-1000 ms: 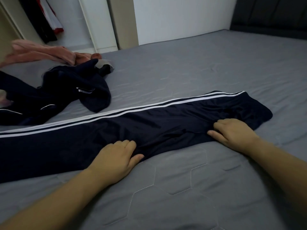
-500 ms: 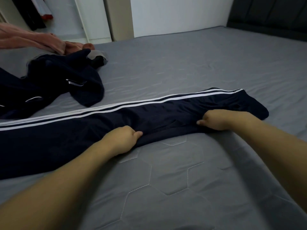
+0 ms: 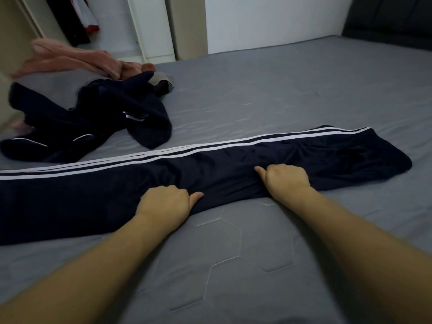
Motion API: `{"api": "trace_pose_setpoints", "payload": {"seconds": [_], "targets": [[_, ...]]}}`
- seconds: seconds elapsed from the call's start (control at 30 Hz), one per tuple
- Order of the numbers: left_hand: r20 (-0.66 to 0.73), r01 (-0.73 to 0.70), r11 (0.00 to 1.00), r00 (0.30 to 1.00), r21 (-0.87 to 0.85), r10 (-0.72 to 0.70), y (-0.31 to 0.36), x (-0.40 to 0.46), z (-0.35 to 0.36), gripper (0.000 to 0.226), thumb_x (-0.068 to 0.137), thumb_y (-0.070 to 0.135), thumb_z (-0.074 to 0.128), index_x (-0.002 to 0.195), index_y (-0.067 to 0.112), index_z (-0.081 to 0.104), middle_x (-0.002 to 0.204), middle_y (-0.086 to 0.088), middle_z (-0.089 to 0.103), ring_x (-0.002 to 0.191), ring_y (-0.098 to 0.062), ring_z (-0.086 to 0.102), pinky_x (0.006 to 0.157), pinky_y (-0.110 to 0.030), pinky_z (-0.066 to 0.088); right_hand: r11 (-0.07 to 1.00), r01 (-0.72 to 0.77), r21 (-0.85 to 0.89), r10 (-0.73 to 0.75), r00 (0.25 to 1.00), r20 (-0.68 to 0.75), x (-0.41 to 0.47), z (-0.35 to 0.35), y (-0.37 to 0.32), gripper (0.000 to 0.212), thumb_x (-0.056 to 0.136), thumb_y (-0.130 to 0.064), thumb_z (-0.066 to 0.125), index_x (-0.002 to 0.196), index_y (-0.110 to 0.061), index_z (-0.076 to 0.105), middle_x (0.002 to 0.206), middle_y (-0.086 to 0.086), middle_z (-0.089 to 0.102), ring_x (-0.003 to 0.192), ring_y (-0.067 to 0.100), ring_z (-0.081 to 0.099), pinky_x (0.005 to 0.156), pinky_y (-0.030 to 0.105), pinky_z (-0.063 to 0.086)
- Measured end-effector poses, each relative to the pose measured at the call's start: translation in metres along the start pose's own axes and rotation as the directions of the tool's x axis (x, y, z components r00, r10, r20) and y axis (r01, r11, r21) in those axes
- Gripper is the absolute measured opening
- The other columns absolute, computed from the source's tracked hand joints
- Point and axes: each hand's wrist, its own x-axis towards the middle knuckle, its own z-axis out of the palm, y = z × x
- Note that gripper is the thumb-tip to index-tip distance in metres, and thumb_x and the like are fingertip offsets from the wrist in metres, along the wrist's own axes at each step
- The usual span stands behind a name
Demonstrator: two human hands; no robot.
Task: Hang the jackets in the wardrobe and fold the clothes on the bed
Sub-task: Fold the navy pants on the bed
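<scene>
Grey quilted bed (image 3: 292, 94) w/ hexagon stitching fills most of the view; a dark headboard (image 3: 388, 19) sits at the top right, a white wall behind, and an open wardrobe (image 3: 149, 29) at the top left w/ dark and red clothes hanging inside. Navy track pants (image 3: 117, 190) w/ white side stripes lie flat across the bed from the left edge to approx. centre-right, waistband end at the right. Left hand (image 3: 166, 203) sits on the near edge of the pants, fingers curled into the fabric and thumb out to the right, gripping the cloth. Right hand (image 3: 286, 178) is just to the right of it, further onto the pants, fingers curled under on the fabric and thumb pointing left; it also looks to be gripping a fold. Both forearms reach in from the bottom. Crumpled navy jacket (image 3: 93, 122) w/ thin white trim lies at the left, beyond the pants and apart from them. Pink garment (image 3: 77, 61) is bunched behind the jacket, touching it, near the wardrobe.
</scene>
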Motion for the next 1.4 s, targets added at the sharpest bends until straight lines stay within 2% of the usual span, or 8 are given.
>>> {"api": "trace_pose_setpoints", "payload": {"seconds": [0.17,0.3,0.4,0.57,0.7,0.87,1.17,1.4], "targets": [[-0.139,-0.095,0.980,0.988,-0.172,0.071,-0.043,-0.046,0.018,0.051,0.093,0.068,0.020,0.081,0.026,0.047,0.079,0.008,0.059,0.071,-0.015,0.058,0.057,-0.029,0.040,0.998,-0.047,0.049,0.044,0.997,0.062,0.005,-0.005,0.006,0.054,0.102,-0.050,0.025,0.060,-0.020,0.037,0.060,-0.003,0.042,0.056,0.021,0.041,0.057,0.032,0.033],[-0.198,-0.177,0.953,0.972,-0.246,0.129,-0.066,-0.070,0.028,0.019,0.091,0.034,0.041,0.082,0.021,0.052,0.078,0.005,0.055,0.066,-0.013,0.047,0.050,-0.028,0.038,0.988,-0.153,-0.026,0.153,0.988,-0.016,0.005,-0.007,-0.004,0.051,0.104,-0.042,0.026,0.071,-0.014,0.053,0.080,0.008,0.065,0.060,0.025,0.052,0.059,0.032,0.037],[0.038,0.156,0.927,0.988,-0.341,-0.152,-0.075,-0.052,0.024,0.014,0.089,0.018,0.043,0.084,0.021,0.056,0.079,0.005,0.056,0.068,-0.015,0.047,0.059,-0.029,0.036,0.968,-0.235,-0.094,0.229,0.971,-0.072,0.005,-0.021,-0.029,0.026,0.100,-0.023,0.038,0.108,-0.008,0.056,0.114,0.015,0.058,0.100,0.034,0.056,0.082,0.038,0.041],[-0.034,0.262,0.910,0.957,-0.321,-0.287,-0.066,-0.045,0.039,0.007,0.089,0.021,0.044,0.083,0.020,0.048,0.093,-0.004,0.065,0.082,-0.027,0.059,0.063,-0.032,0.039,0.910,0.164,0.382,-0.116,0.983,-0.144,-0.024,-0.032,-0.146,0.051,0.098,-0.048,0.035,0.137,-0.017,0.045,0.146,0.007,0.036,0.137,0.026,0.031,0.116,0.049,0.010],[-0.234,0.172,0.955,0.945,-0.241,-0.229,-0.111,-0.074,0.061,0.041,0.097,0.047,0.029,0.111,0.019,0.055,0.110,-0.004,0.056,0.096,-0.026,0.052,0.082,-0.041,0.038,0.895,0.281,0.346,-0.329,0.940,0.090,-0.029,-0.018,-0.192,0.065,0.095,-0.061,0.011,0.153,-0.032,0.017,0.162,-0.005,0.008,0.149,0.013,-0.001,0.118,0.045,-0.013],[-0.031,0.284,0.944,0.956,-0.166,-0.292,-0.215,-0.148,0.094,0.073,0.092,0.057,0.001,0.146,0.030,0.040,0.147,-0.004,0.041,0.133,-0.025,0.038,0.111,-0.051,0.017,0.927,0.206,0.312,-0.257,0.958,0.131,-0.017,-0.032,-0.247,0.065,0.099,-0.055,0.013,0.155,-0.019,0.014,0.163,0.001,0.005,0.149,0.018,-0.001,0.119,0.045,-0.009],[0.259,0.795,0.393,0.545,-0.462,-0.797,-0.356,-0.173,0.106,0.054,0.093,0.039,0.046,0.132,0.004,0.048,0.138,-0.027,0.046,0.125,-0.045,0.043,0.105,-0.048,0.036,0.792,0.424,0.440,-0.507,0.857,0.087,-0.039,-0.065,-0.466,0.089,0.089,-0.073,0.023,0.155,-0.014,0.014,0.163,0.005,0.006,0.149,0.022,0.001,0.119,0.048,-0.008],[0.614,0.603,-0.228,0.574,-0.764,-0.541,-0.390,-0.140,0.066,0.012,0.092,0.012,0.059,0.083,0.005,0.057,0.075,-0.014,0.060,0.063,-0.029,0.057,0.055,-0.033,0.048,0.851,0.403,0.338,-0.379,0.915,-0.137,-0.038,-0.085,-0.522,0.042,0.092,-0.044,0.050,0.121,-0.013,0.052,0.122,0.009,0.050,0.112,0.030,0.046,0.093,0.041,0.036]]}}
